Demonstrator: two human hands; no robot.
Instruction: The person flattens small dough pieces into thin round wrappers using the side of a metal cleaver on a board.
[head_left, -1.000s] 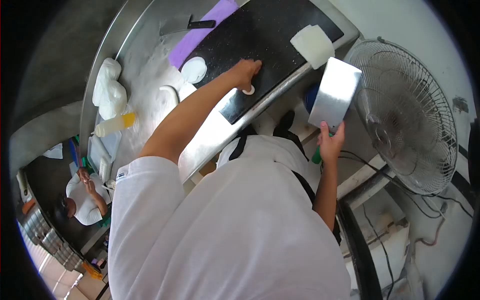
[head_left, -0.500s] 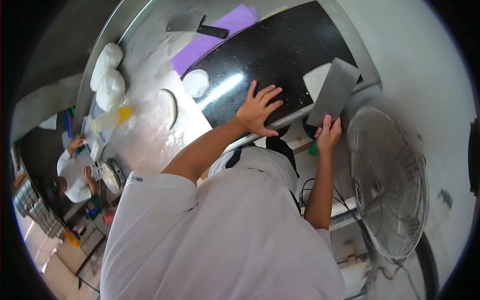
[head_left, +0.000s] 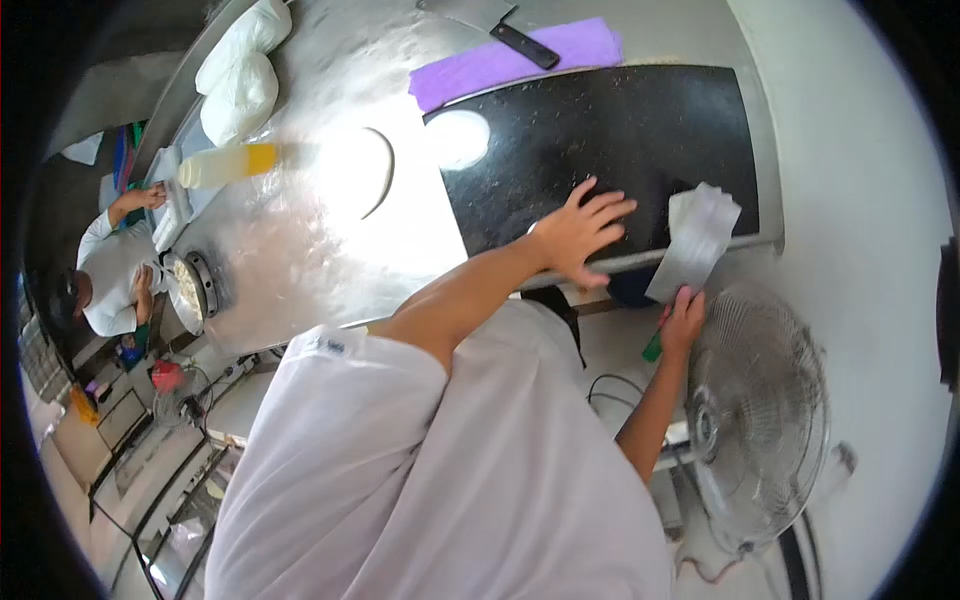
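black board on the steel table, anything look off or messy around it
Slightly messy: pale specks are scattered over the black board, and a black-handled cleaver lies askew, its handle across the purple cloth. Nothing looks visibly broken.

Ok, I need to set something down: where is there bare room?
The black board, bar specks, between the purple cloth and left hand; the metal table between the white strip and near edge. Crowded: the board's near right corner, where the cleaver in the right hand overlaps a pale slab, and around the white bags.
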